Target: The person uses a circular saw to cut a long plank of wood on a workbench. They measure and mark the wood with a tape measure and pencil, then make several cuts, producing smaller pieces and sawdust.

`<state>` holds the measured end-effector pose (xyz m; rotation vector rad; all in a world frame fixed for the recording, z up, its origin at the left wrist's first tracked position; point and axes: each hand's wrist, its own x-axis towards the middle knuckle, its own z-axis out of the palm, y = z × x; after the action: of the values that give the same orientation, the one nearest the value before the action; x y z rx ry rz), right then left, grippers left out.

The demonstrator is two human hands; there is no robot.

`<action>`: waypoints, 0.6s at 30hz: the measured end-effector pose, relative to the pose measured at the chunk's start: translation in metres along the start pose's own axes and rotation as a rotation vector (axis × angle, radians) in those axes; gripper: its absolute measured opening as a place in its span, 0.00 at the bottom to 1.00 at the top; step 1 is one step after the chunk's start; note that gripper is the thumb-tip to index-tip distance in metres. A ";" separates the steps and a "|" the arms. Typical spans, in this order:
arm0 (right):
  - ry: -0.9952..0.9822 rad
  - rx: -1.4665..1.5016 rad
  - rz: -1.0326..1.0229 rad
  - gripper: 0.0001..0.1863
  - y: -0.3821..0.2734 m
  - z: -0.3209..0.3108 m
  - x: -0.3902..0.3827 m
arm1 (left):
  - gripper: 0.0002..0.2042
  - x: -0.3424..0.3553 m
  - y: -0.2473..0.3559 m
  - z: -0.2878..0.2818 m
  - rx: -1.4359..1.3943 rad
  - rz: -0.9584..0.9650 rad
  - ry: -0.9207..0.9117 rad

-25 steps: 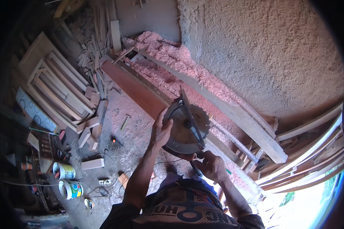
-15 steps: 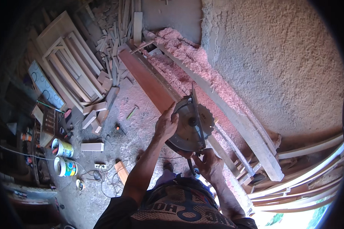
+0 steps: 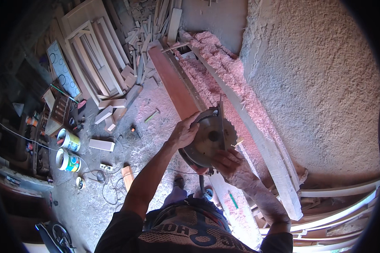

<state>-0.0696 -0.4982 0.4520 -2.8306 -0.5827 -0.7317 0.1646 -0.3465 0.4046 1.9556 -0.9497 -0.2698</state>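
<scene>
A circular saw (image 3: 207,143) is held with its toothed blade facing up, over the long reddish board (image 3: 171,84). My left hand (image 3: 183,133) is closed on the left side of the saw's guard. My right hand (image 3: 234,168) lies on the lower right of the saw, fingers bent against the blade and the straight metal plate crossing it. A dark cord or handle hangs below the saw. What is under my right fingertips is partly hidden.
A long beam (image 3: 257,139) and pink shavings (image 3: 211,50) lie along the textured wall. Stacked frames and offcuts (image 3: 93,59) fill the back left. Buckets (image 3: 65,160), cords, a hammer (image 3: 152,116) and wood blocks (image 3: 101,144) lie on the floor. Curved strips (image 3: 337,194) lean at lower right.
My right hand has moved up from beneath the saw onto the lower part of the blade. My left hand keeps its hold. The view has turned, shifting the surroundings.
</scene>
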 end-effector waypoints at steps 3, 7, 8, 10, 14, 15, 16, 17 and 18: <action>-0.036 0.017 -0.045 0.19 0.005 0.000 -0.006 | 0.24 -0.001 -0.004 0.003 -0.008 0.029 0.019; -0.079 0.007 -0.080 0.19 0.012 -0.005 -0.009 | 0.24 0.000 -0.001 0.003 -0.032 -0.009 -0.008; -0.085 0.012 -0.094 0.19 0.015 -0.005 -0.010 | 0.24 0.001 -0.004 0.004 -0.034 -0.010 -0.010; -0.099 0.022 -0.118 0.20 0.022 -0.007 -0.011 | 0.23 0.004 -0.008 0.006 -0.038 -0.012 -0.018; -0.101 0.002 -0.141 0.21 0.024 -0.009 -0.009 | 0.23 0.003 -0.007 0.003 -0.052 -0.016 -0.028; -0.107 0.004 -0.142 0.21 0.025 -0.009 -0.010 | 0.23 0.003 -0.006 0.003 -0.060 -0.044 -0.046; -0.115 0.006 -0.142 0.21 0.026 -0.009 -0.011 | 0.24 0.003 -0.003 0.003 -0.070 -0.070 -0.065; -0.119 0.011 -0.140 0.22 0.027 -0.009 -0.013 | 0.24 0.002 0.000 0.003 -0.058 -0.056 -0.069; -0.124 0.017 -0.138 0.22 0.027 -0.009 -0.016 | 0.24 0.002 0.003 0.003 -0.046 -0.042 -0.072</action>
<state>-0.0747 -0.5303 0.4501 -2.8579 -0.8069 -0.5722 0.1630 -0.3505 0.4054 1.9365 -0.9408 -0.3853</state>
